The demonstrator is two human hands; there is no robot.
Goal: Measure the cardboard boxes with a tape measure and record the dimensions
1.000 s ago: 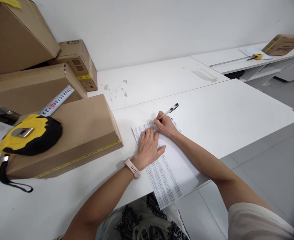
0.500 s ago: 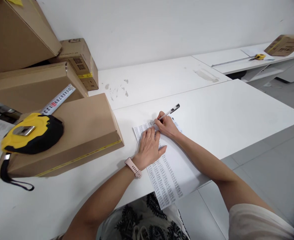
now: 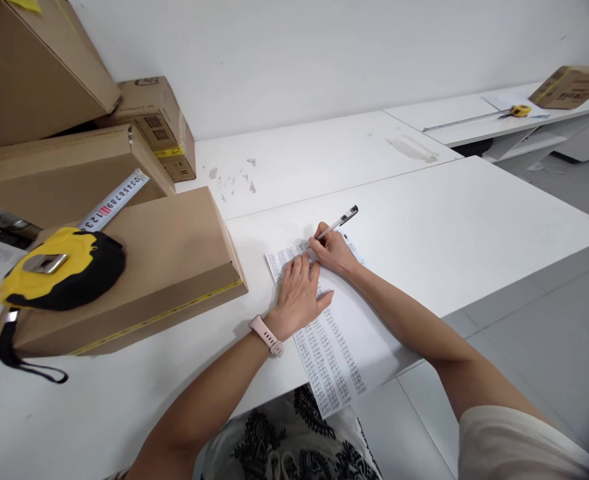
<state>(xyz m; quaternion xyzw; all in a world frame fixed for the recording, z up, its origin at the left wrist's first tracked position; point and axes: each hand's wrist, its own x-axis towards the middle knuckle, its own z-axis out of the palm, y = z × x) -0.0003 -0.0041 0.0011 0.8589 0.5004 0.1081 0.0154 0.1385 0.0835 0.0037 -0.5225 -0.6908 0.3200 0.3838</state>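
Observation:
A printed sheet (image 3: 331,347) full of small numbers lies on the white table (image 3: 449,227) and overhangs its near edge. My left hand (image 3: 298,293) lies flat on the sheet with fingers stretched out; a pink watch is on that wrist. My right hand (image 3: 331,252) is closed around a pen (image 3: 341,220) whose tip rests near the top of the sheet, just beyond my left fingers.
A flat cardboard box (image 3: 169,267) lies to the left with a yellow and black tape measure (image 3: 59,270) on it, its tape extended. More cardboard boxes (image 3: 49,113) are stacked behind. On a far desk at right sit another box (image 3: 569,85) and a second tape measure (image 3: 518,111).
Nothing has visibly changed beyond a slight shift of the view; both hands stay on the sheet with the pen at its top.

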